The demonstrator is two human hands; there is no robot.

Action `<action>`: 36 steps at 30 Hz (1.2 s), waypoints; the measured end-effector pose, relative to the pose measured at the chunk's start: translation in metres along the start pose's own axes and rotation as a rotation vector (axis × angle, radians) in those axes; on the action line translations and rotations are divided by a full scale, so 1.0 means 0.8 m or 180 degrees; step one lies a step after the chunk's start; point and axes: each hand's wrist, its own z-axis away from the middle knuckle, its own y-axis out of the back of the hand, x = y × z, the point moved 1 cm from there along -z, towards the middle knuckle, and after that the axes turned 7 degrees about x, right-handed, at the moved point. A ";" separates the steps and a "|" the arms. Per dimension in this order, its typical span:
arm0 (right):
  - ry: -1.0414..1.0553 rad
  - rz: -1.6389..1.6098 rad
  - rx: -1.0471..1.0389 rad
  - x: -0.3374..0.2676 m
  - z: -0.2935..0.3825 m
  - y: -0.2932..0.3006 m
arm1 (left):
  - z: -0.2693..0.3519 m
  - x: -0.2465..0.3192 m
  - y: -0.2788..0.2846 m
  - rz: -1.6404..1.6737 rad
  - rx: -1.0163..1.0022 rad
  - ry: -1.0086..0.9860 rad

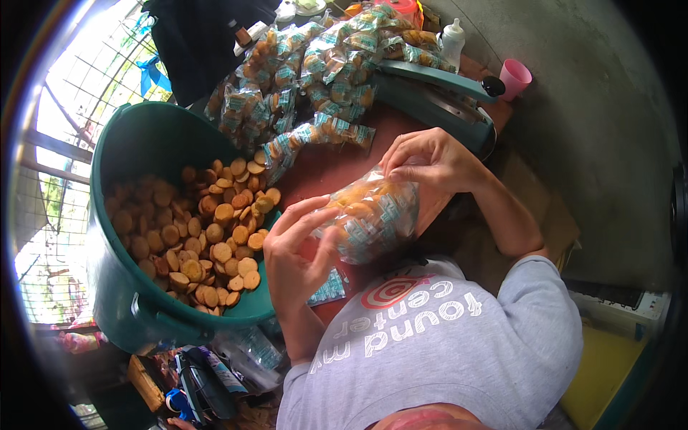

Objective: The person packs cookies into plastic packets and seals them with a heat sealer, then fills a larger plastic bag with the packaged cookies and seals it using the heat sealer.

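A clear plastic bag [376,217] of round golden biscuits, with teal print, lies tilted in front of my chest. My right hand [432,161] pinches the bag's gathered upper right end between thumb and fingers. At its left end, my left hand [301,236] curves around the plastic, thumb and fingers apart on either side. To the left, a large green plastic tub [110,258] is tipped towards me with many loose round biscuits [215,234] in it. Flat printed bags [329,287] lie partly hidden beside my left wrist.
Filled biscuit bags [322,70] are heaped at the back of the red tabletop [344,166]. A teal impulse heat sealer [435,105] stands behind my right hand, near a pink cup [516,79] and a feeding bottle [453,43]. Wire mesh [59,258] borders the left side.
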 end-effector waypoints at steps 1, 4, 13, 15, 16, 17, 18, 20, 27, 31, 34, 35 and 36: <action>0.0011 -0.0036 0.0030 -0.004 0.000 0.002 | -0.005 -0.002 -0.005 -0.0258 -0.0021 -0.0372; 0.0029 -0.0132 0.0008 -0.011 -0.003 0.008 | -0.015 -0.001 -0.018 -0.0829 -0.0038 -0.0885; -0.0273 0.0247 -0.0316 0.012 -0.007 0.039 | -0.018 -0.007 0.007 -0.0318 0.0188 -0.0193; -0.0026 0.0255 -0.0289 0.013 -0.006 0.035 | -0.022 -0.021 0.008 -0.0102 0.0450 -0.0790; -0.0025 0.0271 -0.0288 0.014 -0.006 0.035 | -0.026 -0.024 0.000 -0.0090 0.0456 -0.0797; -0.0048 0.0206 -0.0237 0.015 -0.007 0.032 | -0.026 -0.024 -0.012 0.0356 0.0293 -0.0498; -0.0064 0.0150 -0.0170 0.016 -0.008 0.030 | -0.026 -0.026 -0.026 0.0808 0.0119 -0.0217; 0.0078 0.0119 -0.0134 0.019 -0.008 0.023 | -0.006 -0.040 -0.057 0.1532 -0.0132 0.0809; 0.0359 -0.0112 0.0185 0.045 0.003 0.043 | 0.004 -0.054 -0.080 0.1447 0.0470 0.0305; 0.0296 -0.1193 0.0268 0.055 0.010 0.022 | 0.004 -0.048 -0.090 0.1470 0.0743 0.0334; -0.0307 -0.1321 -0.0325 0.063 0.015 0.011 | 0.009 -0.041 -0.093 0.1989 0.0824 0.0846; -0.0541 -0.1588 -0.0359 0.067 0.018 0.007 | 0.010 -0.043 -0.093 0.1968 0.0767 0.0803; -0.0542 -0.1585 -0.0373 0.065 0.017 0.010 | 0.006 -0.039 -0.096 0.1969 0.0781 0.0801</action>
